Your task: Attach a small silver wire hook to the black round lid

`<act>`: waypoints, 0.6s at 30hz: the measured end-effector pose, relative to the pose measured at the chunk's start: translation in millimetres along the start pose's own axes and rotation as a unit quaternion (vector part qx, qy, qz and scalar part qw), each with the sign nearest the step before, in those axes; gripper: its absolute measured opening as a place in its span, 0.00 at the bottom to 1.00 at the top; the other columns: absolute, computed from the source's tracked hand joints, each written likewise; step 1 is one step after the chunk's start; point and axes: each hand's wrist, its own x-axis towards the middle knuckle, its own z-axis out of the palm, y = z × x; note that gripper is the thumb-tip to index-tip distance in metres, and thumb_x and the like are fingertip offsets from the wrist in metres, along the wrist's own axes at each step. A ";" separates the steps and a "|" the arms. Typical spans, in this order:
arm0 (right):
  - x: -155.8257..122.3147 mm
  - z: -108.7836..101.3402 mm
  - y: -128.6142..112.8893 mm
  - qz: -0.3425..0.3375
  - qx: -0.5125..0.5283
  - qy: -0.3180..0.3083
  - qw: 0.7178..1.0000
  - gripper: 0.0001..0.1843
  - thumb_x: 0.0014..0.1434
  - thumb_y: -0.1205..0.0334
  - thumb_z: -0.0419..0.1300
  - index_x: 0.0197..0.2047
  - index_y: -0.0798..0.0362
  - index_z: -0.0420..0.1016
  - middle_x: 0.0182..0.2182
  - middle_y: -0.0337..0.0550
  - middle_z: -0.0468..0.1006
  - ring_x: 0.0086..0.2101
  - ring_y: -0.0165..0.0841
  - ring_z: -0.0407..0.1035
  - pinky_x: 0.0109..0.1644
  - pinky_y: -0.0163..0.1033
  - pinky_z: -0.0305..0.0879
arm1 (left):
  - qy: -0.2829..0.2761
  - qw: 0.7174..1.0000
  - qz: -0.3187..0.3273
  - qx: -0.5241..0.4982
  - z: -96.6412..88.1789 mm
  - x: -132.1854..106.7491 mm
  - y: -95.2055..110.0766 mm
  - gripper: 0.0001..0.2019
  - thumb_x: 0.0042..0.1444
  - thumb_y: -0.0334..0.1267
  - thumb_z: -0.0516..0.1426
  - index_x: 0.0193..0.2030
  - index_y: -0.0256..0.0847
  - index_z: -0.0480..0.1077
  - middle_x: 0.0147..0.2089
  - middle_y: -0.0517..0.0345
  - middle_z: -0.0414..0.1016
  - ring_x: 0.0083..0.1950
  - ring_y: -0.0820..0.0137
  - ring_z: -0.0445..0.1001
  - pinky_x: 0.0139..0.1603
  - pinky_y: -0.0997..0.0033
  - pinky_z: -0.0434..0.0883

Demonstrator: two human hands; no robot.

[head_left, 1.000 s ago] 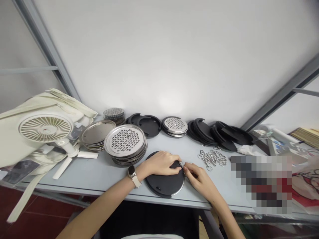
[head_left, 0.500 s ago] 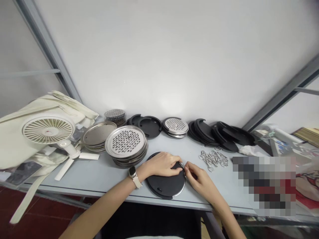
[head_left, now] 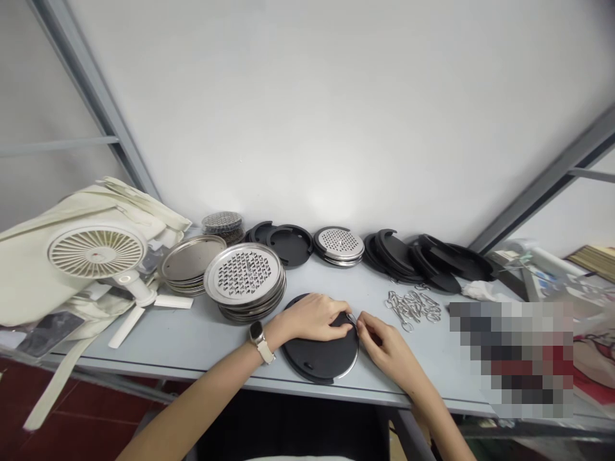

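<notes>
In the head view a round black plastic disc (head_left: 319, 358) lies near the table's front edge, a silver metal rim showing along its right side. My left hand (head_left: 314, 317) rests across its top, thumb and fingers gripping it near the right edge. Beside that edge my right hand (head_left: 379, 336) is closed in a pinch on a small metal wire clip (head_left: 352, 317), mostly hidden by fingertips. To the right lies a pile of metal wire clips (head_left: 413, 306). Round metal grater plates (head_left: 245, 275) are stacked to the left of the disc.
Behind are smooth metal plates (head_left: 189, 256), black round frames (head_left: 291, 244), a stack topped by a perforated metal plate (head_left: 340, 242) and more black discs (head_left: 396, 256). A white fan (head_left: 98, 253) and a cream bag (head_left: 29, 262) occupy the left. A blurred patch covers the right.
Both hands stay at the disc's right edge in nearly the same pose. The whole view has shifted very slightly.
</notes>
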 end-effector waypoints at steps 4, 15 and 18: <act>0.0 -0.2 1.1 -0.001 -0.005 -0.003 1.000 0.16 0.66 0.54 0.44 0.28 0.50 0.56 0.20 0.33 0.58 0.24 0.30 0.57 0.28 0.34 0.52 | 0.010 1.000 0.004 0.011 0.8 -0.6 -0.1 0.12 0.57 0.44 0.55 0.44 0.41 0.68 0.25 0.64 0.72 0.28 0.70 0.73 0.28 0.74 0.60; -0.3 -1.1 0.7 -0.003 -0.003 -0.006 1.000 0.15 0.66 0.56 0.45 0.27 0.50 0.56 0.20 0.33 0.59 0.24 0.29 0.57 0.28 0.34 0.53 | 0.006 0.999 0.014 0.035 0.2 -0.7 -0.3 0.12 0.59 0.45 0.54 0.46 0.41 0.66 0.26 0.63 0.72 0.29 0.69 0.74 0.28 0.74 0.61; -1.2 -1.2 2.8 -0.009 -0.009 -0.012 1.000 0.16 0.66 0.56 0.45 0.26 0.51 0.55 0.20 0.33 0.59 0.24 0.30 0.58 0.29 0.34 0.53 | 0.004 0.999 0.015 0.031 -0.4 -0.7 0.3 0.11 0.59 0.43 0.53 0.46 0.41 0.66 0.26 0.63 0.72 0.29 0.70 0.74 0.28 0.75 0.60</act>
